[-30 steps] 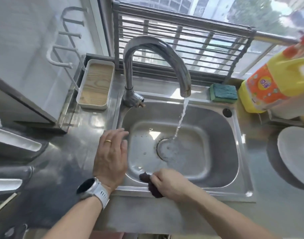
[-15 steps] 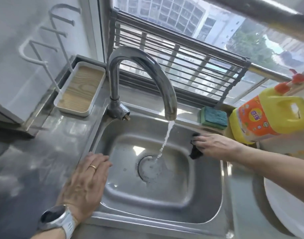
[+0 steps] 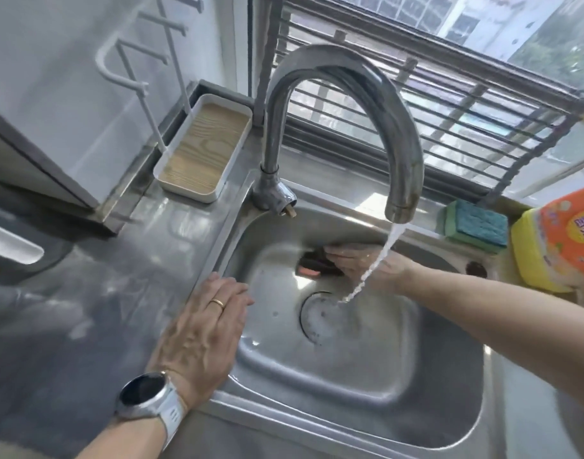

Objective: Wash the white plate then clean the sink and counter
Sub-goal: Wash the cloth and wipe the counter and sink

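The steel sink [image 3: 366, 399] fills the middle of the head view, and water runs from the curved tap [image 3: 343, 81] onto the drain [image 3: 320, 316]. My right hand [image 3: 363, 263] presses a dark cloth [image 3: 317, 263] against the sink's far inner wall, under the tap. Resting flat on the sink's left rim is my left hand [image 3: 204, 332], fingers together, holding nothing, with a watch on the wrist. The grey counter [image 3: 68, 309] lies to the left. The white plate is out of view.
A blue-green sponge [image 3: 476, 223] and a yellow detergent bottle [image 3: 559, 233] stand on the ledge at the back right. A white tray with a wooden inset [image 3: 201, 150] sits at the back left, beside a white wire rack [image 3: 134, 77]. A barred window is behind the tap.
My right hand has carried the cloth from the sink's near edge, past the right back wall, to the far wall under the tap. The view has shifted left, so the plate has left the frame.
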`<state>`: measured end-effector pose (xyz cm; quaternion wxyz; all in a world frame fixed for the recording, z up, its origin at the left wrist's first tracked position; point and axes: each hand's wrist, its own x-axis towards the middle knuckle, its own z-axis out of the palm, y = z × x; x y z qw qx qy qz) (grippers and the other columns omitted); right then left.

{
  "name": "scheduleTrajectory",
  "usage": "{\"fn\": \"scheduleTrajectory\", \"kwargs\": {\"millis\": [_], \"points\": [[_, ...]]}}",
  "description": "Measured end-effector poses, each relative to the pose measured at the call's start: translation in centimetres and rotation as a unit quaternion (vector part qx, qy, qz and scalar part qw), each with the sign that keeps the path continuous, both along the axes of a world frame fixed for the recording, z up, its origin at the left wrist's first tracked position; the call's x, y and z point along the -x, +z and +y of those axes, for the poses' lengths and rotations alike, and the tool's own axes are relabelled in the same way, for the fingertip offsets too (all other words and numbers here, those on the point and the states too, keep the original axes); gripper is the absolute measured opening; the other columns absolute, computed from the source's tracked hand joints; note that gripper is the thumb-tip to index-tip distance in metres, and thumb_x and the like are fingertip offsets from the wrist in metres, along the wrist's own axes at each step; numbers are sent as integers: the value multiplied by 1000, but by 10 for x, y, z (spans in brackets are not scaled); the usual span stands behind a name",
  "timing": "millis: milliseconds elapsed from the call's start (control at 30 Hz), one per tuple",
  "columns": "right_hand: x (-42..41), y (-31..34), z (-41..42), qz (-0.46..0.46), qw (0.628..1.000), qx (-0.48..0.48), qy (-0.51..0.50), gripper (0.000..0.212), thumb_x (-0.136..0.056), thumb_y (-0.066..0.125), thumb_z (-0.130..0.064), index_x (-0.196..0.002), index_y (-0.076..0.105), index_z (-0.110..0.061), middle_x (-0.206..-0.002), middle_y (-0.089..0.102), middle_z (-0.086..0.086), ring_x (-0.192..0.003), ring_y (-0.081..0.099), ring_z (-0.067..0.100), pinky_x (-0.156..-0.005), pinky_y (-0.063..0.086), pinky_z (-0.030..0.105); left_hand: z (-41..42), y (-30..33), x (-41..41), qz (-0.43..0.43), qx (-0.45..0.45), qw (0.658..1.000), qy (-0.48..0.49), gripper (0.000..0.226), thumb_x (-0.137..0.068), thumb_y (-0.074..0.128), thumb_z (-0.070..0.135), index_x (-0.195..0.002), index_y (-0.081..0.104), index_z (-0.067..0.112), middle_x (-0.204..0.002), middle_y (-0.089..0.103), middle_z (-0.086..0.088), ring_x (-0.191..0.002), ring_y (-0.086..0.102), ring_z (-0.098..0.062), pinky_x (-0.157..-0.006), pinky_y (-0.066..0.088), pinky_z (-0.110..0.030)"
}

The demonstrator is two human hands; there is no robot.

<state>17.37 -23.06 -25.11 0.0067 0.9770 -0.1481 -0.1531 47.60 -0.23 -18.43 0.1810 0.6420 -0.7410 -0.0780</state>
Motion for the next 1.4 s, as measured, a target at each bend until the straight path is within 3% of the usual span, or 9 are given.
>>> {"fn": "scheduleTrajectory", "kwargs": {"millis": [133,200,367,500,767,867,1000,1200,1400], "points": [[82,9,52,143,978,-26,-151,70,-97,1,-37,-156,24,-8,-165,-2,6,-153,18,27,-122,5,25,-1,1,-1,-7,-8,1000,-3,26,-95,51,9,-113,70,11,-117,69,-5,-117,60,-26,-117,37,-43],[84,4,91,258,952,-68,-147,70,-99,14,-36,-155,8,6,-155,-28,17,-154,-3,36,-122,-3,29,-1,0,-1,-7,-5,1000,-3,26,-95,51,10,-113,71,10,-117,69,-6,-116,61,-27,-117,38,-44],[46,0,179,421,878,-199,-114,62,-97,40,-28,-131,37,24,-140,41,43,-124,9,77,-96,6,88,2,3,0,16,-22,1000,-5,28,-100,44,14,-114,69,13,-119,67,-3,-120,59,-24,-119,37,-43],[-2,7,178,225,941,-241,-78,85,-81,50,2,-157,10,1,-164,-11,21,-152,-9,37,-126,4,40,0,2,-1,28,-19,999,0,27,-98,47,13,-112,70,12,-118,67,-3,-120,59,-25,-120,36,-43],[-148,-42,143,-78,955,-234,-166,53,-98,30,-20,-142,46,4,-151,43,25,-145,31,45,-112,40,51,1,-1,-1,39,-11,999,5,27,-99,49,14,-112,72,10,-119,69,-4,-122,59,-25,-118,38,-45],[-119,-39,84,-56,968,-94,-227,63,-96,14,-19,-152,30,6,-163,18,21,-152,12,40,-124,17,47,0,-2,-2,31,-8,999,1,26,-98,50,13,-112,72,9,-117,69,-6,-120,60,-27,-115,41,-48],[-34,-32,57,15,973,-78,-216,48,-93,46,-18,-132,57,8,-146,50,24,-133,49,44,-106,45,55,0,-2,-3,14,-19,1000,-11,24,-97,52,12,-114,69,12,-117,68,-5,-119,58,-25,-120,35,-44],[66,-9,112,165,925,-73,-334,61,-95,33,-7,-155,24,-3,-167,5,16,-153,14,33,-108,46,41,-1,0,-3,18,-24,999,-13,24,-99,49,14,-113,69,13,-115,68,-3,-117,59,-24,-122,33,-41],[20,-8,179,104,992,-45,-49,49,-72,58,-18,-116,72,-1,-128,65,22,-132,53,36,-104,49,40,-1,0,-2,29,-26,999,-1,24,-97,50,11,-111,70,11,-116,69,-6,-118,59,-26,-119,37,-45]]}}
